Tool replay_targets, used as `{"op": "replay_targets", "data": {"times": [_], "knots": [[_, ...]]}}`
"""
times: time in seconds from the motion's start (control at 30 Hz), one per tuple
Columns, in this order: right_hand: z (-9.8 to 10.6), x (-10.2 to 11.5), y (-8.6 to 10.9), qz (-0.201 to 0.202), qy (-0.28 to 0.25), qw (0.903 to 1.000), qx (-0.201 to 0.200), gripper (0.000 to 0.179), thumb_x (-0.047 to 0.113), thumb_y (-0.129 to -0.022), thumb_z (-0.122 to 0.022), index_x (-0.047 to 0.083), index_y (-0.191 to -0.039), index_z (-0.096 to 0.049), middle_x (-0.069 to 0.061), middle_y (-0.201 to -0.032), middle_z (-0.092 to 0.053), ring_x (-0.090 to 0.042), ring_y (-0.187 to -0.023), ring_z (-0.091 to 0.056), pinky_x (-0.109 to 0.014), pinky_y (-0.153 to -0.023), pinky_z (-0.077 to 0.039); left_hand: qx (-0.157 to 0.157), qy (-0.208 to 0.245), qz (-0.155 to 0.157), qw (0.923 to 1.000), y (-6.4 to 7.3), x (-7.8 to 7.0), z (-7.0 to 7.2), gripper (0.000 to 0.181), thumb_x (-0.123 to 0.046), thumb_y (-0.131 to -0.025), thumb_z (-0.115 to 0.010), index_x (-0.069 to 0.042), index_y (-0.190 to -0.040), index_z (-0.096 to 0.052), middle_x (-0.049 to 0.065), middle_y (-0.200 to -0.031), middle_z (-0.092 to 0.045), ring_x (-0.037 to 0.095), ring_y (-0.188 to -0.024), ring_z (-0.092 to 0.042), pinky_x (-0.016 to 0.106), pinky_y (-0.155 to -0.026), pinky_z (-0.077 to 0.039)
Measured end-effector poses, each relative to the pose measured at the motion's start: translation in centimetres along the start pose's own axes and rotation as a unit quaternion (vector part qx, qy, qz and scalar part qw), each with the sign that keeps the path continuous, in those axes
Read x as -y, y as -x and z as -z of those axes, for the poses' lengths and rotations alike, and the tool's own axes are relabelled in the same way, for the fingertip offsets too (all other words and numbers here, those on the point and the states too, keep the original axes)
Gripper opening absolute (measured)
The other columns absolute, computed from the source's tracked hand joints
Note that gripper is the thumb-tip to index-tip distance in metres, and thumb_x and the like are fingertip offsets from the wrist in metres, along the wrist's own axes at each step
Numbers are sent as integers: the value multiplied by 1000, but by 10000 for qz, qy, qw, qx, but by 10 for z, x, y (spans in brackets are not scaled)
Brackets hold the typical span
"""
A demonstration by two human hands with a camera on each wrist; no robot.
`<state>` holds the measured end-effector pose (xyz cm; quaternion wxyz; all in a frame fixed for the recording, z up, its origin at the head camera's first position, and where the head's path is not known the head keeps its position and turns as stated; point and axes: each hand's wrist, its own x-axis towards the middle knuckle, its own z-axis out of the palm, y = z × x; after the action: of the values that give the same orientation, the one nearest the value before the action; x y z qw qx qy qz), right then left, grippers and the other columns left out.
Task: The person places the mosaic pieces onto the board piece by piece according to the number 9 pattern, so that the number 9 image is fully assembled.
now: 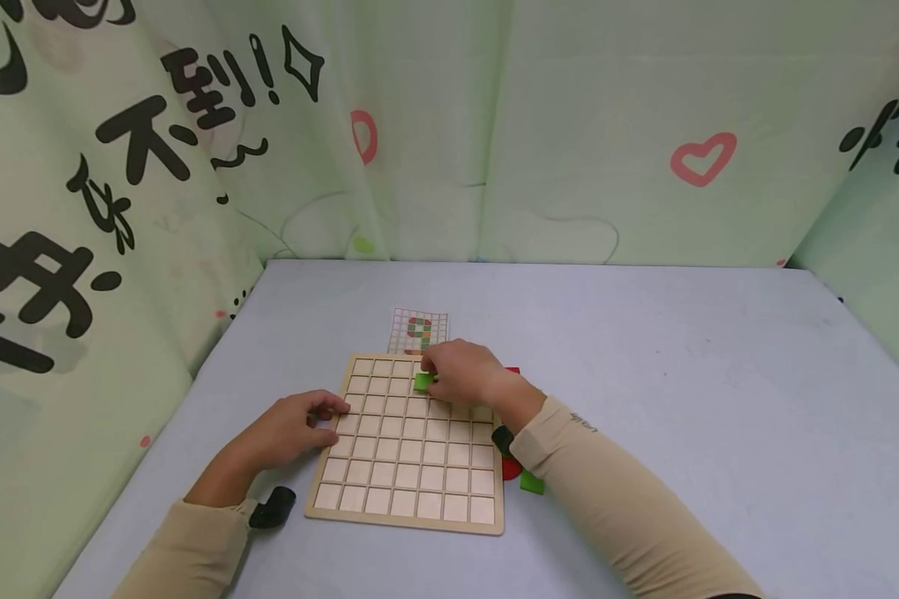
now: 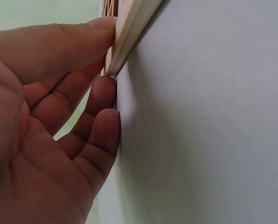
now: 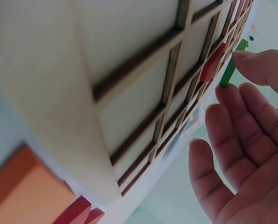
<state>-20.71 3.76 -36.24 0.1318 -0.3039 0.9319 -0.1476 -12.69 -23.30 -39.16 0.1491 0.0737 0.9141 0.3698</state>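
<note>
A wooden grid board lies on the table with rows of square cells. My right hand is over its far part, pinching a green square tile between thumb and fingertips. Seen edge-on in the right wrist view, that green tile stands close over the grid. A red tile sits on the board just beside it; in the head view my hand hides it. At the board's left side my left hand touches the frame with its thumb and fingertips, fingers loosely bent. The left wrist view has the thumb on the board edge.
Behind the board lies a printed pattern card with a coloured figure on a grid. Right of the board are loose pieces, including a green tile, a red piece and an orange piece, partly hidden by the right arm.
</note>
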Motion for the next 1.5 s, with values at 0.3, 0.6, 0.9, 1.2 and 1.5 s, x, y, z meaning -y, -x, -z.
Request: {"op": "replay_targets", "data": {"times": [0.3, 0.6, 0.9, 1.2, 1.5], "knots": [[-3, 2, -2, -16, 22, 10000, 23, 16, 20, -96, -67, 9, -107, -66, 0, -95, -66, -14, -84, -57, -34, -76, -50, 6, 14, -13, 10000, 0, 0, 0, 33, -7, -87, -74, -7, -119, -66, 6, -119, -63, 27, -111, -56, 46, -93, -45], [-2, 6, -2, -102, 85, 9999, 97, 20, 19, -96, -67, 8, -112, -68, -1, -96, -68, -15, -85, -60, -35, -78, -51, -6, -34, -29, 10000, -1, 0, 0, 33, -7, -87, -74, -7, -119, -66, 6, -118, -63, 26, -110, -56, 46, -94, -45], [-3, 6, -3, -87, 244, 9996, 96, 18, 18, -95, -66, 9, -111, -68, -1, -97, -68, -14, -86, -60, -34, -78, -51, -22, -26, -90, 10000, -2, 1, 0, 33, -7, -88, -73, -7, -120, -66, 6, -120, -63, 27, -111, -56, 47, -95, -45], [-3, 7, -4, -37, 360, 9993, 107, 11, 18, -95, -68, 12, -103, -70, 3, -87, -66, -13, -79, -57, -31, -71, -49, -24, -43, -119, 9999, -1, 1, 0, 34, -7, -87, -72, -7, -121, -66, 7, -121, -63, 27, -112, -56, 46, -95, -45], [-4, 8, -5, 167, 365, 9990, 182, 7, 18, -96, -68, 13, -97, -73, 5, -84, -66, -14, -78, -57, -30, -73, -49, -18, -62, -139, 9999, 0, 1, 0, 33, -7, -88, -72, -7, -121, -66, 8, -122, -63, 28, -112, -57, 47, -95, -45]]}}
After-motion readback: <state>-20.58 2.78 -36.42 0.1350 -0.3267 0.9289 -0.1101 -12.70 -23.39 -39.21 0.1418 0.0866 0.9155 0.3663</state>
